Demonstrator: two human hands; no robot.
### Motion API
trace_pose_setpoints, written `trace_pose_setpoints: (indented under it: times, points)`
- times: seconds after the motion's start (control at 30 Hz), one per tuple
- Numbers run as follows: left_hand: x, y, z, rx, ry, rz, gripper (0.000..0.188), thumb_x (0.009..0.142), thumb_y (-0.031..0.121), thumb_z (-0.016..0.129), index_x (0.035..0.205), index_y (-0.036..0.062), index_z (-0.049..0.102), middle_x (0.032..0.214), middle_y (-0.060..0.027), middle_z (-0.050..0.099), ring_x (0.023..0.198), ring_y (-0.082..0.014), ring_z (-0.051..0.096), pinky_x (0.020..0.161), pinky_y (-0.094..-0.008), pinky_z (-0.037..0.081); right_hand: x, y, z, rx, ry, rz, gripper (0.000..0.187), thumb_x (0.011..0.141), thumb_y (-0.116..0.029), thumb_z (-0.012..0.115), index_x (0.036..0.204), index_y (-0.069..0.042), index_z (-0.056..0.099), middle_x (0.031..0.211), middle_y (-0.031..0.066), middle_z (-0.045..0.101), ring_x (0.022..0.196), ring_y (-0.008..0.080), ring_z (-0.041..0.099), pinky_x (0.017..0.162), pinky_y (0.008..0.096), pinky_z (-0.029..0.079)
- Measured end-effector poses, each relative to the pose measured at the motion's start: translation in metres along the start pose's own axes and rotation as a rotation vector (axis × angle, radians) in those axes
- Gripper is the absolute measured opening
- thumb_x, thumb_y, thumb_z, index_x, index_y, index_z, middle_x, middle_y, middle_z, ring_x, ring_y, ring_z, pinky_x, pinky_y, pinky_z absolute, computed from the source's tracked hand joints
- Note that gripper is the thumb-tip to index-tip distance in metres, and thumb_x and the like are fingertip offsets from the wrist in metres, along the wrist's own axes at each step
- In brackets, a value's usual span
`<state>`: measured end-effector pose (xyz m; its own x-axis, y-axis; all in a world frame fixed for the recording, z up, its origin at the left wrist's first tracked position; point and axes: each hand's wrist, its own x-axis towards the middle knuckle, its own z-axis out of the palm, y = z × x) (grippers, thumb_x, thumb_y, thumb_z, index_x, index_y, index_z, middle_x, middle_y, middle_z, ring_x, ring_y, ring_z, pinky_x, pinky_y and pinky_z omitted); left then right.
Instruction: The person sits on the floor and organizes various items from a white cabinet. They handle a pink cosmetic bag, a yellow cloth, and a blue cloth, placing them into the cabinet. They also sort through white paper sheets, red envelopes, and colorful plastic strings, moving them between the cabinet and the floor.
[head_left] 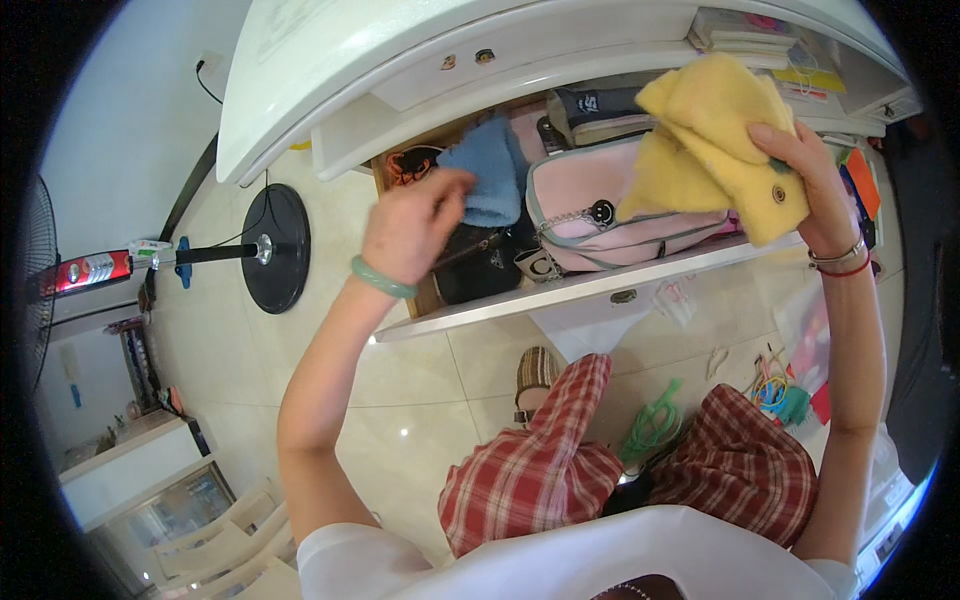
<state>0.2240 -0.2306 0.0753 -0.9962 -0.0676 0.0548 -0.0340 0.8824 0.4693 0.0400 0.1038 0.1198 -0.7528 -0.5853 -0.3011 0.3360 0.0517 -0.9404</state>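
In my right hand (815,185) is a folded, fluffy yellow knit piece (720,140) with a small round badge; my thumb lies over its edge. It is above the right part of an open drawer (500,312). My left hand (425,215), with a green bangle at the wrist, is at the drawer's left side. Its curled fingers are blurred at the edge of a fluffy blue cloth piece (485,175); I cannot tell whether they grip it. A pink bag (585,185) with grey trim and a chain lies mid-drawer, partly behind the yellow piece. A black bag (470,270) sits below my left hand.
A grey pouch (600,112) lies at the drawer's back. Books (740,38) fill a shelf at upper right. A fan's round black base (277,248) stands on the floor at left. Green cord (652,425) lies by my knees, and a slippered foot (537,375) is below the drawer.
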Motion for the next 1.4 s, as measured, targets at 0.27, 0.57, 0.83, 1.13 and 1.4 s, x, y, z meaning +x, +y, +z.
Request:
trace_pose_setpoints:
  times: [0.27,0.57,0.83,1.13,1.4]
  points:
    - [-0.010,-0.016,-0.029,0.173,0.086,0.026,0.037,0.086,0.002,0.051,0.120,0.0152,0.059,0.113,-0.0101,0.064,0.100,-0.0247,0.063,0.076,-0.0325,0.052,0.009,-0.007,0.009,0.036,-0.073,0.036,0.045,0.087,-0.028,0.064,0.119,0.001,0.052,0.103,0.0087,0.064,0.085,0.0131,0.066,0.072,0.0244,0.055]
    - [0.023,-0.036,-0.002,0.047,0.044,0.194,0.034,0.084,0.005,0.056,0.117,0.0090,0.061,0.112,-0.0092,0.062,0.100,-0.0210,0.059,0.085,-0.0335,0.047,0.004,-0.006,0.009,-0.051,-0.051,0.026,0.045,0.089,-0.026,0.062,0.123,0.001,0.050,0.109,0.0076,0.063,0.092,0.0118,0.065,0.076,0.0249,0.054]
    - [-0.018,-0.020,-0.019,-0.544,0.653,-0.204,0.009,0.087,0.007,0.066,0.088,0.0020,0.059,0.077,0.0008,0.056,0.066,-0.0025,0.048,0.059,-0.0161,0.039,-0.004,0.001,-0.025,0.077,-0.030,0.060,0.047,0.091,-0.024,0.059,0.128,0.003,0.046,0.116,0.0109,0.060,0.099,0.0158,0.063,0.085,0.0276,0.052]
    - [-0.010,0.005,-0.052,-0.579,0.971,-0.015,0.019,0.094,0.020,0.061,0.100,0.0024,0.057,0.090,-0.0012,0.059,0.081,-0.0063,0.052,0.075,-0.0209,0.042,-0.002,-0.016,0.016,-0.084,-0.041,-0.059,0.048,0.088,-0.029,0.063,0.122,0.002,0.049,0.108,0.0102,0.062,0.093,0.0139,0.065,0.079,0.0256,0.054]
    - [0.020,0.030,-0.028,-0.463,0.961,0.168,0.017,0.091,0.013,0.063,0.104,0.0043,0.056,0.078,-0.0008,0.062,0.064,-0.0056,0.052,0.061,-0.0180,0.041,0.001,0.006,0.005,-0.007,-0.006,0.032,0.049,0.088,-0.029,0.064,0.121,0.004,0.049,0.109,0.0105,0.062,0.092,0.0140,0.064,0.079,0.0260,0.053]
